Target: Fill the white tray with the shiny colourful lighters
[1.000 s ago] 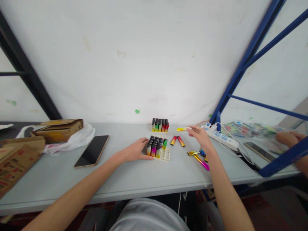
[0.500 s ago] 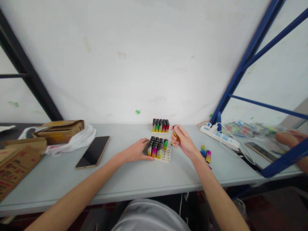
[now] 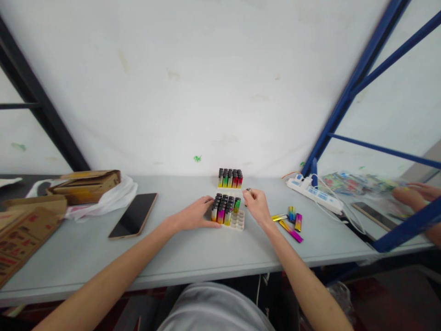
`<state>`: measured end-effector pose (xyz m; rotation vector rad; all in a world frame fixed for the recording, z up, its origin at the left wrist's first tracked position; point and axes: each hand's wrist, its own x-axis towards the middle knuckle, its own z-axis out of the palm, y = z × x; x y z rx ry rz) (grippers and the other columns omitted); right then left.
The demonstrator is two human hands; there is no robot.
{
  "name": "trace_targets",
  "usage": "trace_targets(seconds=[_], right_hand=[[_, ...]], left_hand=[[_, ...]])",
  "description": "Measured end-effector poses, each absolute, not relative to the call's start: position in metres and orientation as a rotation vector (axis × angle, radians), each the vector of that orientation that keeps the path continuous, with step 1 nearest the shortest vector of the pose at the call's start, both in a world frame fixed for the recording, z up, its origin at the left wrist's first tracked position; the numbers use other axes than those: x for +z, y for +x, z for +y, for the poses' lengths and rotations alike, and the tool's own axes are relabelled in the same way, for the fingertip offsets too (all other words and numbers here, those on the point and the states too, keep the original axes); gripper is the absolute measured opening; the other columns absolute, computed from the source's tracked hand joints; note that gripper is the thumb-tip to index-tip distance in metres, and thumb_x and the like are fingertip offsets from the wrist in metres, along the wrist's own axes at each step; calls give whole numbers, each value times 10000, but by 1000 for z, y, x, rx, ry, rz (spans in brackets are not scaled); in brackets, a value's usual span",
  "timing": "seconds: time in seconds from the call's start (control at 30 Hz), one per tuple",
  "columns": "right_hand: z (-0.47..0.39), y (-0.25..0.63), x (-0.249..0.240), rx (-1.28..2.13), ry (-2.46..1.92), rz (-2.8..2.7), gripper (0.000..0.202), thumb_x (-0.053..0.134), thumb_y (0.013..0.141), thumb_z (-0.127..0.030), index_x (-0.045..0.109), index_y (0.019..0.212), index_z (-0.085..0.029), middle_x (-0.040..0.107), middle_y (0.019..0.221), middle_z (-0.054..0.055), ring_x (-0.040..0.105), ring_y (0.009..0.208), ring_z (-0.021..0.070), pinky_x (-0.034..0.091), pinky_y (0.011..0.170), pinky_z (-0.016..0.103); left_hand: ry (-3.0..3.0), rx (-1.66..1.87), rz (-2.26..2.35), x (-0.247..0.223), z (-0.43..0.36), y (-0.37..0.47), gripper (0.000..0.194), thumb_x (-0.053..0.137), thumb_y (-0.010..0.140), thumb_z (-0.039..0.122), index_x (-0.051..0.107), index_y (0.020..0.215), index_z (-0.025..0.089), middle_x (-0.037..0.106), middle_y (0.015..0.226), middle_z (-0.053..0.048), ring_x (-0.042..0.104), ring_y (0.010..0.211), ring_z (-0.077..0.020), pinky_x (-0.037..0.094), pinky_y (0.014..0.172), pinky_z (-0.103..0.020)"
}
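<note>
A white tray (image 3: 237, 221) of upright lighters (image 3: 221, 209) stands in front of me, its right-hand holes showing bare. My left hand (image 3: 198, 214) grips the tray's left side, thumb at the front corner and fingers at the back. Just right of the tray, my right hand (image 3: 255, 203) is closed around a lighter (image 3: 248, 189); only its dark tip shows above the fingers. Loose lighters lie on the table beyond that wrist: a yellow one (image 3: 279, 217), a yellow-and-purple one (image 3: 291, 231), a blue-and-yellow one (image 3: 291, 214) and a purple-and-yellow one (image 3: 298, 222).
A second tray of lighters (image 3: 230, 178) stands behind, near the wall. On the left are a phone (image 3: 133, 216), cardboard boxes (image 3: 86, 186) and a white plastic bag. To the right lie a power strip (image 3: 315, 195) with cables and a blue frame post (image 3: 330, 124); past it, another person's hands.
My right hand has turned palm-down and come lower beside the tray, still holding the lighter. More of the loose lighters now show. My left hand stays at the tray.
</note>
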<state>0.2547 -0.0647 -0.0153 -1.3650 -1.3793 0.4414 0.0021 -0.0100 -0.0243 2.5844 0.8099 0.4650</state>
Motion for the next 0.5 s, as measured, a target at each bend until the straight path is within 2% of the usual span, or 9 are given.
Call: trace_targets(seconds=[0.1, 0.3, 0.5], right_hand=[[-64, 254, -15, 442, -1365, -1378, 432, 504, 881, -493, 392, 549, -241, 367, 527, -40, 364, 547, 128, 300, 534, 275], [-65, 253, -13, 454, -1355, -1429, 526, 491, 906, -621, 396, 557, -239, 386, 532, -43, 379, 556, 128, 313, 548, 267], [-66, 252, -14, 408, -1385, -1440, 453, 489, 888, -531, 412, 558, -230, 400, 527, -42, 370, 548, 124, 284, 544, 270]], left_hand=[[2597, 459, 811, -26, -8, 2, 828, 755, 763, 741, 597, 1347, 175, 590, 1401, -172, 560, 1317, -367, 425, 1175, -468], [2612, 450, 814, -29, -6, 2, 849, 750, 762, 752, 594, 1349, 159, 586, 1401, -184, 557, 1320, -372, 426, 1177, -476], [2604, 476, 815, -27, -8, 1, 839, 753, 761, 751, 599, 1354, 177, 593, 1404, -167, 559, 1322, -371, 429, 1176, -473]])
